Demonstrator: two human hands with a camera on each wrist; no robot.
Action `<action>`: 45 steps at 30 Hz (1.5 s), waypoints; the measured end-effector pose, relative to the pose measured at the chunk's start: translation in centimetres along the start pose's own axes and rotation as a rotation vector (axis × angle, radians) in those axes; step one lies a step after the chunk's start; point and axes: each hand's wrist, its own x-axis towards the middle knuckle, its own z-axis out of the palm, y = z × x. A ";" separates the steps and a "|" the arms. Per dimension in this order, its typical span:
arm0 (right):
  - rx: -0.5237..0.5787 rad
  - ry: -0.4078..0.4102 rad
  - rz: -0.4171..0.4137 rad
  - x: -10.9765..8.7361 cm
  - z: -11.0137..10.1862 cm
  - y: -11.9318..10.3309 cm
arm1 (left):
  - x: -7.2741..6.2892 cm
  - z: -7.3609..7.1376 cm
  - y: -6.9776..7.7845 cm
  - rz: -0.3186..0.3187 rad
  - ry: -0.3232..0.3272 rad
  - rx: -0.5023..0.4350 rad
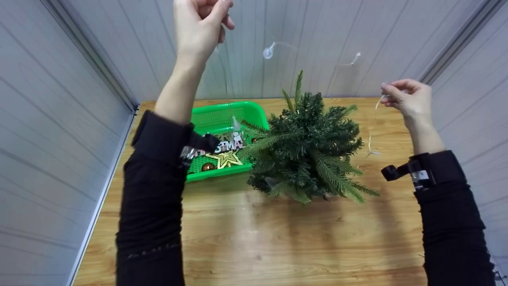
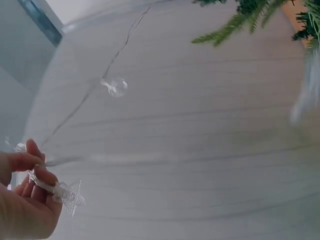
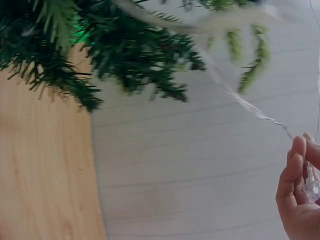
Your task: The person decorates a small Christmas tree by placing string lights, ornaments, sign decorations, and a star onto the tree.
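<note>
Near the top of the head view my left hand (image 1: 198, 33) is raised and pinches a thin clear string of lights. In the left wrist view a clear star-shaped light (image 2: 71, 196) hangs by its fingers, and a round clear bulb (image 2: 117, 87) dangles from the wire. My right hand (image 1: 412, 99), lower and to the right, pinches the same kind of wire, with a clear bulb (image 3: 312, 190) at its palm. Between the hands, bulbs of the string lights (image 1: 268, 52) hang in the air. A loose end (image 1: 373, 153) drops below the right hand. A small artificial Christmas tree (image 1: 305, 147) stands below.
Left of the tree lies a green plastic basket (image 1: 260, 113) holding a gold star (image 1: 226, 159), a brown bauble (image 1: 208, 167) and a lettered sign (image 1: 228, 146). Tree branches overhang its right edge. Pale panel walls (image 1: 246, 75) enclose the wooden table (image 1: 254, 246) at the back and sides.
</note>
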 end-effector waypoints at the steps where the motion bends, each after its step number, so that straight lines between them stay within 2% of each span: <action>1: 0.001 -0.004 0.028 0.3 0.1 0.4 | 0.5 0.3 -0.5 -0.052 0.024 0.018; 3: 0.000 -0.013 0.076 0.8 0.2 1.2 | 1.3 0.7 -1.8 -0.153 0.068 0.092; 6: -0.004 -0.032 0.136 1.6 0.5 2.4 | 2.2 1.0 -4.2 -0.245 0.126 0.222; 10: -0.087 -0.041 0.171 2.5 1.0 3.7 | 2.6 0.6 -7.5 -0.379 0.183 0.310; 14: -0.263 -0.040 0.182 2.9 1.5 4.8 | 2.3 -0.8 -10.3 -0.498 0.214 0.355; 18: -0.351 -0.050 0.223 3.0 1.8 5.5 | 1.6 -3.0 -11.8 -0.585 0.232 0.335; 24: -0.385 -0.108 0.286 3.0 2.7 6.2 | 0.5 -6.2 -12.3 -0.582 0.256 0.294; 30: -0.510 -0.158 0.234 3.0 3.5 7.1 | -0.4 -8.1 -12.3 -0.634 0.250 0.305; 35: -0.587 -0.178 0.210 2.9 3.5 7.5 | -1.0 -9.2 -12.6 -0.683 0.241 0.389; 40: -0.636 -0.174 0.210 2.6 2.7 6.8 | -1.7 -10.5 -12.0 -0.706 0.143 0.507; 42: -0.596 -0.173 0.198 2.2 2.2 6.5 | -2.1 -10.7 -11.4 -0.682 0.084 0.560; 45: -0.533 -0.177 0.160 1.2 1.1 6.0 | -2.9 -10.4 -10.0 -0.608 -0.015 0.647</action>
